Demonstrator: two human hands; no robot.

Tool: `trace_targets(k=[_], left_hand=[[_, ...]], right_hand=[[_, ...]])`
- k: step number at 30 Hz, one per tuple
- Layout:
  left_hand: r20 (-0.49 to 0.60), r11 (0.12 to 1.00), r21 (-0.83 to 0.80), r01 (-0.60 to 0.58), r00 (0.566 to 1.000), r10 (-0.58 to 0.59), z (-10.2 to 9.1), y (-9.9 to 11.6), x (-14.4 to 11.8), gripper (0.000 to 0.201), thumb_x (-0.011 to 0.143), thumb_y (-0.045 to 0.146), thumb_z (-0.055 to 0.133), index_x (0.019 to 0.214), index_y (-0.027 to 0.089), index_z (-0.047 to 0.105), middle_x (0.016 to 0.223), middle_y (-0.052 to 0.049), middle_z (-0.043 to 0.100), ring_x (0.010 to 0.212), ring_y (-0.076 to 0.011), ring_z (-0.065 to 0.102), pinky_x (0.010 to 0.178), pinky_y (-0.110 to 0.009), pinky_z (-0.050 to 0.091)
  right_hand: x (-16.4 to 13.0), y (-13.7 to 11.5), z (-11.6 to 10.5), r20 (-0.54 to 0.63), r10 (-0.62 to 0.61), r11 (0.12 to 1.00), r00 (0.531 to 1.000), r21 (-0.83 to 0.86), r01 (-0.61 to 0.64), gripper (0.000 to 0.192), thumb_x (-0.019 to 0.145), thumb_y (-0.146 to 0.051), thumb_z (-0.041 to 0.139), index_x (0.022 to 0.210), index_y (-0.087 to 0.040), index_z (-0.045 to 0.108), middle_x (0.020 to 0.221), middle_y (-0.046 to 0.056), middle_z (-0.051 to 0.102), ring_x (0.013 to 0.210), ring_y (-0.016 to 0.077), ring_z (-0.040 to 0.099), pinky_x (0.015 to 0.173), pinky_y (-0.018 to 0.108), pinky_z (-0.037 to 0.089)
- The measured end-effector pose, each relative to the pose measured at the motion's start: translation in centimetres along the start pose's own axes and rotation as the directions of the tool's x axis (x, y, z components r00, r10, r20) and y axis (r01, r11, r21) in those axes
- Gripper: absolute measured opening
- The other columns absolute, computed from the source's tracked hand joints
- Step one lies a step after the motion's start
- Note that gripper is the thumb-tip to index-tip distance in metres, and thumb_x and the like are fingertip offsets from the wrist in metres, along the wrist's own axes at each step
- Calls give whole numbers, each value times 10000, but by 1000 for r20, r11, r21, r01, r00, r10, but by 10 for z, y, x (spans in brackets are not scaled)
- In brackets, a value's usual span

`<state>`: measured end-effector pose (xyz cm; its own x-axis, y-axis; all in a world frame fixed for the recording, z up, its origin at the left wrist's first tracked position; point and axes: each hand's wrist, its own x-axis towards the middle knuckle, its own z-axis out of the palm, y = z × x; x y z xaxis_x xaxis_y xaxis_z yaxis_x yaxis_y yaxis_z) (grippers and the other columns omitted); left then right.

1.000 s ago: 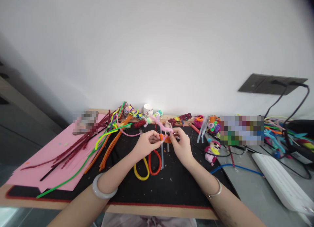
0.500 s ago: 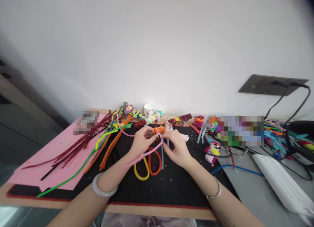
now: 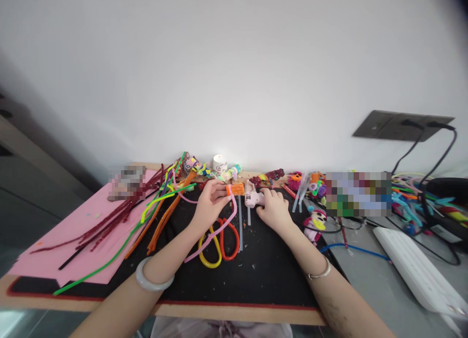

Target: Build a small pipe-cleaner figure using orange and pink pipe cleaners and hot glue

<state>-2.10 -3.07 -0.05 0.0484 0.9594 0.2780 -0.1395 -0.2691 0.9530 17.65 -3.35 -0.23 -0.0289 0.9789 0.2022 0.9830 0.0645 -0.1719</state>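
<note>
My left hand (image 3: 211, 205) pinches an orange roll of pipe cleaners (image 3: 237, 188) above the middle of the black mat. A pink pipe cleaner (image 3: 234, 212) goes round the roll's left end, and its long tail curves down past my left wrist. My right hand (image 3: 275, 208) has its fingers wrapped round the pale pink hot glue gun (image 3: 253, 199), whose nozzle end lies just right of the orange roll. Below them rest scissors with one yellow and one red handle loop (image 3: 229, 240). A clear glue stick (image 3: 241, 233) lies beside the loops.
Pink sheets (image 3: 76, 230) with dark red pipe cleaners (image 3: 120, 216) cover the left. A white tape roll (image 3: 220, 164) and finished pipe-cleaner figures line the wall. On the right lie a small doll (image 3: 315, 224), cables and a white power strip (image 3: 417, 272).
My right hand has left the pink pipe cleaner, moved right and closed on the glue gun. My left hand still holds the orange roll; the pink tail now hangs looser.
</note>
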Motion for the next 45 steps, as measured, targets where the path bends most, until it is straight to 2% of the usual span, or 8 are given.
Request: trace_targets(k=[4, 7, 12, 17, 22, 32, 37, 45], left_hand=[[-3, 1000, 19, -20, 1000, 20, -2, -2, 1, 364, 699, 135, 611, 1034, 195, 483, 1009, -51, 594, 901, -150, 608, 860, -339, 476], [-15, 995, 90, -37, 999, 39, -5, -5, 3, 350, 721, 146, 590, 1063, 185, 525, 1068, -73, 601, 949, -170, 601, 884, -346, 466], [-30, 972, 234, -25, 999, 33, -9, -8, 4, 330, 741, 163, 573, 1071, 173, 575, 1022, -71, 646, 941, -184, 613, 871, -340, 469], [-33, 949, 313, -47, 998, 61, -10, -8, 5, 321, 744, 137, 559, 1063, 161, 588, 1011, -74, 656, 911, -179, 622, 862, -338, 475], [-39, 943, 329, -48, 997, 64, -11, -9, 6, 321, 741, 125, 555, 1058, 161, 593, 996, -76, 662, 902, -185, 628, 856, -347, 484], [-25, 947, 315, -61, 997, 72, -9, -9, 5, 325, 737, 121, 554, 1058, 156, 593, 1012, -78, 652, 911, -179, 624, 855, -341, 494], [-22, 941, 333, -62, 997, 74, -9, -8, 4, 328, 737, 111, 550, 1058, 159, 595, 1014, -74, 648, 910, -173, 622, 854, -329, 495], [-18, 940, 334, -65, 997, 75, -9, -9, 4, 328, 739, 121, 556, 1061, 162, 595, 1011, -73, 649, 910, -176, 624, 858, -335, 495]], right_hand=[[4, 7, 0, -66, -33, 997, 997, 72, 37, 374, 700, -215, 543, 1073, -183, 538, 1000, 114, 606, 970, 288, 513, 765, 397, 388], [7, 13, 1, -151, -67, 970, 986, 220, 100, 291, 748, -263, 545, 1024, -180, 582, 937, 95, 639, 905, 249, 565, 746, 341, 413], [9, 13, 2, -288, -10, 815, 958, 553, 174, 208, 758, -274, 560, 922, -175, 640, 885, 65, 676, 811, 212, 615, 729, 311, 453], [7, 9, 2, -182, -117, 652, 976, 727, 214, 175, 706, -263, 616, 843, -158, 646, 834, 59, 697, 758, 212, 638, 705, 311, 485], [6, 10, 6, -86, -164, 633, 983, 755, 171, 198, 690, -257, 635, 854, -147, 629, 836, 63, 699, 736, 207, 642, 687, 318, 492], [5, 9, 6, -80, -191, 683, 978, 705, 191, 235, 712, -274, 621, 908, -145, 632, 861, 65, 693, 769, 213, 641, 704, 320, 486], [5, 10, 8, -74, -193, 702, 978, 687, 190, 258, 724, -281, 614, 941, -144, 648, 928, 82, 694, 843, 234, 642, 770, 347, 483], [6, 10, 8, -87, -217, 690, 972, 691, 216, 286, 728, -289, 613, 982, -165, 658, 973, 77, 696, 886, 247, 644, 804, 366, 486]])
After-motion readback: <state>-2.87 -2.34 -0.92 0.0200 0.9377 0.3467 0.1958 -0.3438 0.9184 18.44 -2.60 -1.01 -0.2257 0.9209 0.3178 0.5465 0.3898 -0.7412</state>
